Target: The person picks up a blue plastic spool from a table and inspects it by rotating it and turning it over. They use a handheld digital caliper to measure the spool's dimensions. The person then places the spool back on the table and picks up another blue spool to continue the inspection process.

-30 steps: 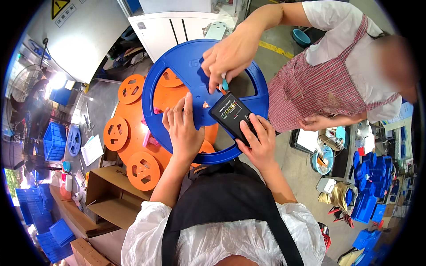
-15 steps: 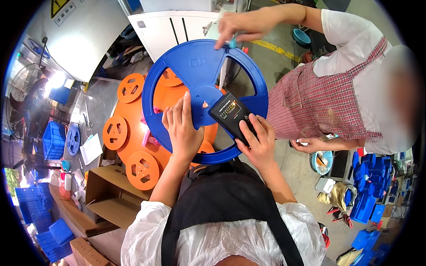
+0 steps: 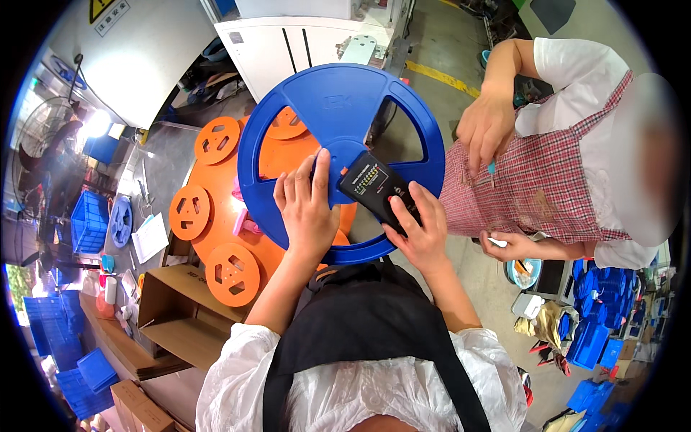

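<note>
A large blue reel [image 3: 337, 108] with wide cut-out windows faces up in front of my body. My left hand [image 3: 309, 216] lies on it with fingers stretched, the index fingertip beside the hub. A black handheld meter [image 3: 374, 186] with a row of small lights rests against the reel's face, one end over the hub. My right hand [image 3: 417, 227] grips that meter from its lower right end, fingers on top. Beneath the reel spreads an orange round plate [image 3: 277, 248] carrying smaller orange slotted discs [image 3: 232, 275]; the reel hides part of it.
A co-worker in a checked apron [image 3: 540, 173] stands close on the right, a small turquoise item [image 3: 491, 168] in one hand. To the left are an open cardboard box [image 3: 183, 306], a metal table [image 3: 162, 162] and a blue crate [image 3: 88, 222]. A white cabinet [image 3: 263, 54] stands ahead.
The co-worker's hand has left the reel's upper rim and drawn back to the apron. The reel sits slightly further right, and the meter's end now covers more of the hub.
</note>
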Tool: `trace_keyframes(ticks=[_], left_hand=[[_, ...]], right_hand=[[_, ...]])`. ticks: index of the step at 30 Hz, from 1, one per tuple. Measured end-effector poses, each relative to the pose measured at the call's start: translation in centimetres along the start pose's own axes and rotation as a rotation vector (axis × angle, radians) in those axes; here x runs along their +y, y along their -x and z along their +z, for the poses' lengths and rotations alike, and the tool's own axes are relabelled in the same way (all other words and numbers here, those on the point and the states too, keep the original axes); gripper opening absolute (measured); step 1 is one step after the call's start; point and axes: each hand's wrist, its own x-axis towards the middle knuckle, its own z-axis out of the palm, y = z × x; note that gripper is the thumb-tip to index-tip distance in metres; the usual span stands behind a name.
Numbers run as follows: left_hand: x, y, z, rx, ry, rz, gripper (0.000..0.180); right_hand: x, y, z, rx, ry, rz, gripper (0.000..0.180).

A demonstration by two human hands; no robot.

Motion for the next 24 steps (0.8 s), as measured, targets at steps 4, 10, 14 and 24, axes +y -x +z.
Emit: trace_keyframes(ticks=[4,10,14,24], left_hand=[[0.1,0.9,-0.7,0.022,0.004,0.050,0.083],[0.0,2.5,-1.6,0.041,0.024,0.058,0.084],[-0.3,3.6,-1.9,0.044,0.027,0.051,0.083],[-0.4,5.6,-0.8,-0.007,-0.061,0.072,0.077]], right_hand=[[-0.6,0.5,0.0,-0.063,0.010,-0.004,0.062],[-2.0,1.8,0.0,-0.044,0.030,-0.011,0.062],[-2.9,2.7,0.0,-0.030,0.023,-0.008,0.062],[-4.4,1.7,0.8,0.154,-0.103,0.132,0.064]])
